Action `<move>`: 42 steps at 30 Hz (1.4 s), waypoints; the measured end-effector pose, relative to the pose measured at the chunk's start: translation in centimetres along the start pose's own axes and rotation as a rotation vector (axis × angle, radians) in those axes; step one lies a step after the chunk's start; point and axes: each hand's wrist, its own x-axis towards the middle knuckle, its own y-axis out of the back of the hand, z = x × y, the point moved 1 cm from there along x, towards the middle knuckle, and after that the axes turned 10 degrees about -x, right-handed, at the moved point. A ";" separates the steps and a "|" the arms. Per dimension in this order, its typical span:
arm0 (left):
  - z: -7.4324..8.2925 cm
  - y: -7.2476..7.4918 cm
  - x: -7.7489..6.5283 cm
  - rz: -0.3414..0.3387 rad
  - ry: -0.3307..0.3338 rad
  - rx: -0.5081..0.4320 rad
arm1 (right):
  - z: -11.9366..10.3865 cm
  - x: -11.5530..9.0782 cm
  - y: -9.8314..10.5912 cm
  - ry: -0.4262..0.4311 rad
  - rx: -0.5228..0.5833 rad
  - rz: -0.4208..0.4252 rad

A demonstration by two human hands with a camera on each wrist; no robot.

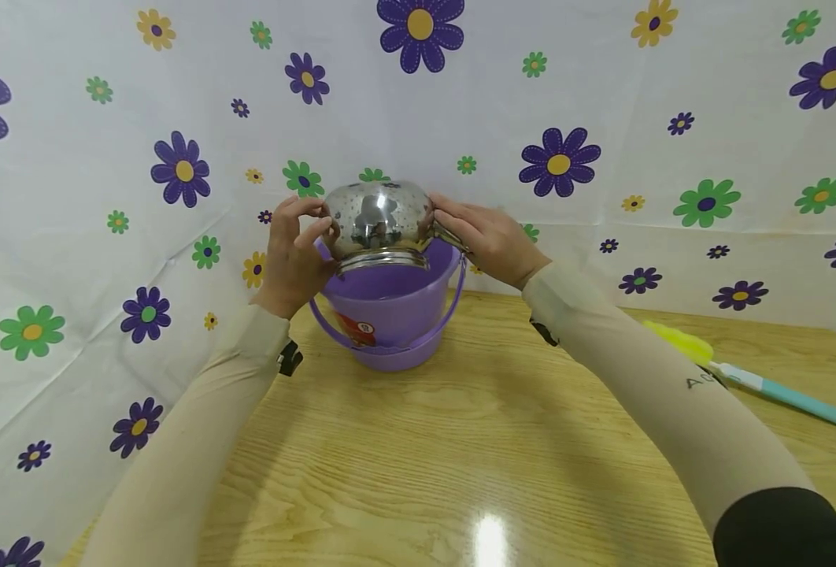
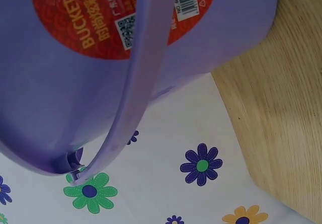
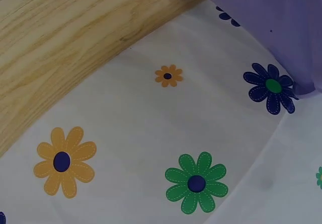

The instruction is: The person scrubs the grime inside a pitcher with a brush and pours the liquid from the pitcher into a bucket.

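Both hands hold a round, shiny steel bowl-shaped pot (image 1: 379,216) over the mouth of a purple bucket (image 1: 390,315). Its dotted, curved underside faces up and its banded rim points down toward the bucket. On the left side, my left hand (image 1: 295,256) pinches it between thumb and fingers. My right hand (image 1: 492,236) grips its right side, around a metal handle (image 1: 452,235). The bucket stands upright on the table, its handle hanging down in front. A red label (image 2: 95,17) shows on the bucket in the left wrist view. Neither wrist view shows the hands or the pot.
A brush with a yellow head (image 1: 680,340) and a white and teal handle (image 1: 804,400) lies on the wooden table (image 1: 390,465) at the right. Behind the bucket hangs a white sheet (image 1: 489,102) printed with flowers.
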 end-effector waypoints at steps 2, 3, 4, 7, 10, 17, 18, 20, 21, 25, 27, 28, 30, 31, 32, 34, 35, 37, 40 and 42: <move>-0.1 0.1 0.0 -0.045 0.015 0.006 | 0.0 -0.2 -0.1 -0.012 0.008 -0.021; -0.1 0.2 0.0 -0.065 0.019 0.012 | 0.0 -0.2 -0.1 -0.018 0.017 -0.030; -0.1 0.2 0.0 -0.082 0.024 0.021 | 0.0 -0.2 -0.1 -0.024 0.022 -0.039; -0.1 0.4 0.0 -0.129 0.032 0.048 | 0.0 -0.3 -0.1 -0.037 0.032 -0.067; 0.0 0.5 0.1 -0.115 0.033 0.045 | -0.1 -0.3 -0.1 -0.047 0.024 -0.082; 0.7 0.4 0.5 0.176 -0.123 0.090 | -0.4 0.7 0.7 0.033 -0.044 -0.042; 0.8 0.4 0.7 0.227 -0.149 0.105 | -0.4 1.0 1.0 0.048 -0.055 -0.038; 1.1 0.4 1.2 0.308 -0.184 0.128 | -0.4 1.6 1.5 0.076 -0.074 -0.027; 1.2 0.4 1.5 0.344 -0.201 0.134 | -0.3 1.9 1.7 0.085 -0.080 -0.023; 1.5 0.5 2.6 0.402 -0.221 0.165 | 0.2 2.6 2.3 0.118 -0.123 0.013; 1.5 0.5 2.8 0.410 -0.226 0.174 | 0.4 2.9 2.5 0.135 -0.145 0.030; 1.5 0.5 3.0 0.412 -0.227 0.178 | 0.5 3.0 2.6 0.142 -0.156 0.039; 1.4 0.4 3.1 0.415 -0.227 0.184 | 0.6 3.2 2.7 0.155 -0.174 0.052; 1.4 0.4 3.2 0.415 -0.228 0.185 | 0.7 3.2 2.7 0.157 -0.175 0.056; 1.4 0.4 3.2 0.416 -0.229 0.187 | 0.7 3.2 2.7 0.157 -0.175 0.058; 1.4 0.3 3.2 0.410 -0.234 0.190 | 0.8 3.2 2.7 0.156 -0.170 0.061; 1.4 0.3 3.2 0.405 -0.236 0.190 | 0.8 3.2 2.7 0.152 -0.164 0.060; 1.3 0.3 3.1 0.381 -0.237 0.189 | 0.8 3.0 2.6 0.140 -0.151 0.052; 1.2 0.3 2.7 0.324 -0.212 0.187 | 0.8 2.7 2.4 0.121 -0.140 0.036; 1.1 0.5 2.5 0.269 -0.180 0.178 | 0.8 2.6 2.2 0.106 -0.138 0.027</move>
